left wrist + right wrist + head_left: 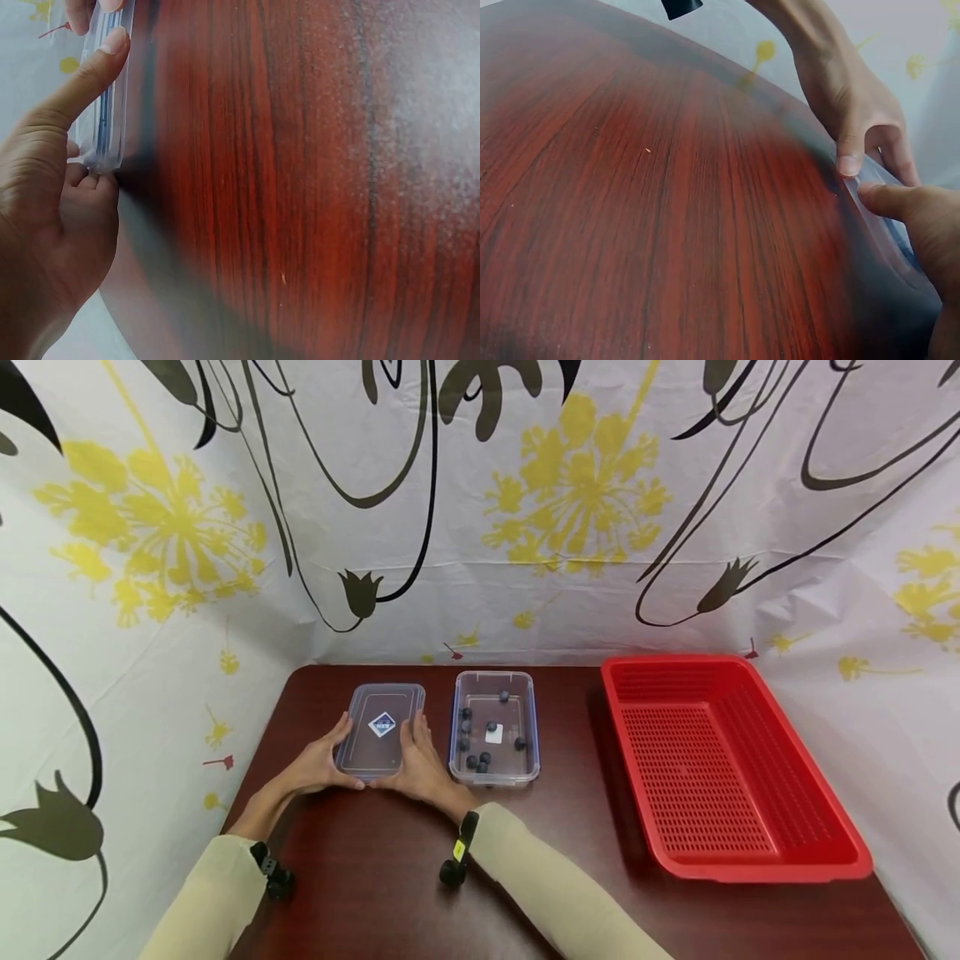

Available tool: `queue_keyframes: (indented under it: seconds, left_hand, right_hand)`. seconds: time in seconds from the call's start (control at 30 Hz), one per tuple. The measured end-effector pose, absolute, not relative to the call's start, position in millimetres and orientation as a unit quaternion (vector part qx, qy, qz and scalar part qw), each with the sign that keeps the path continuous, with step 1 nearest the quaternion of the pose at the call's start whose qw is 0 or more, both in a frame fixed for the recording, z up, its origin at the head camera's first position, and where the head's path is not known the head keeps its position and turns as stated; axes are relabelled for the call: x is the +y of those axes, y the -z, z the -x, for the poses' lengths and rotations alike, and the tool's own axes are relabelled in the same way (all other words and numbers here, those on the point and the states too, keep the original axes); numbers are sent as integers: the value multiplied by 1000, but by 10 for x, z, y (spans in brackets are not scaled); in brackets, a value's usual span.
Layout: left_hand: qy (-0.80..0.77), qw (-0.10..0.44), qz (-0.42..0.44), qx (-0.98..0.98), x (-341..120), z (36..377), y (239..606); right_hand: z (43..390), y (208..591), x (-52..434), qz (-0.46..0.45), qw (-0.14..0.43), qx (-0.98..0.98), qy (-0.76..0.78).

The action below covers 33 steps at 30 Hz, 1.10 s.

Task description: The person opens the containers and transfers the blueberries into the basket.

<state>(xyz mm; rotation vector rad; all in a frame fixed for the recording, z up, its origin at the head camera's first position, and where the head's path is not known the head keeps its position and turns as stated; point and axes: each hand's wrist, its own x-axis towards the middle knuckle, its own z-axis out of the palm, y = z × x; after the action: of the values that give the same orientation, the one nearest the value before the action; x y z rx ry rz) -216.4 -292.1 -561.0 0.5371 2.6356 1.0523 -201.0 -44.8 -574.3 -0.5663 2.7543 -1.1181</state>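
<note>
A clear plastic lid (375,748) with a bluish rim and a blue-and-white diamond sticker lies near the table's far left. My left hand (318,768) grips its left side, thumb (114,43) along the near edge. From the right, my right hand (424,770) holds the opposite side, with its thumb (881,196) also at the near edge. The two thumb tips are close together. Just right of the lid stands an uncovered clear plastic container (533,727), holding several blueberries (491,727) scattered over its bottom.
A large red plastic basket (701,870) with a slotted bottom stands on the right of the dark wooden table (375,877). White cloth (465,527) printed with flowers hangs behind the table and along its sides.
</note>
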Motion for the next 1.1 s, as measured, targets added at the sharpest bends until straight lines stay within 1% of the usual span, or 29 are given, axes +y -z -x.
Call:
queue_keyframes:
  seconds: [0.13, 0.27, 0.4, 0.5, 0.67, 0.83, 1.1]
  left_hand:
    - [-356, 116, -194, 907, -2929, 2147, 5657]
    - [-355, 118, -193, 907, -2919, 2131, 5677]
    - [-354, 130, -180, 909, -2920, 2129, 5628]
    - [-347, 127, -176, 912, -2936, 2134, 5582]
    - [-338, 107, -186, 916, -2960, 2157, 5520]
    - [-332, 89, -188, 920, -2959, 2180, 5463]
    - [-341, 92, -181, 918, -2813, 2221, 5365]
  right_hand:
    - [2005, 5745, -439, 192, 64, 916, 346]
    - [1981, 5741, -428, 201, 65, 925, 316]
    - [1967, 5712, -427, 223, 47, 928, 294]
    - [1964, 5641, -426, 243, 38, 924, 292]
    - [1977, 5430, -406, 275, 26, 916, 291]
    - [2010, 5182, -322, 302, 9, 918, 256]
    - [2151, 4792, 11, 325, -2, 915, 239]
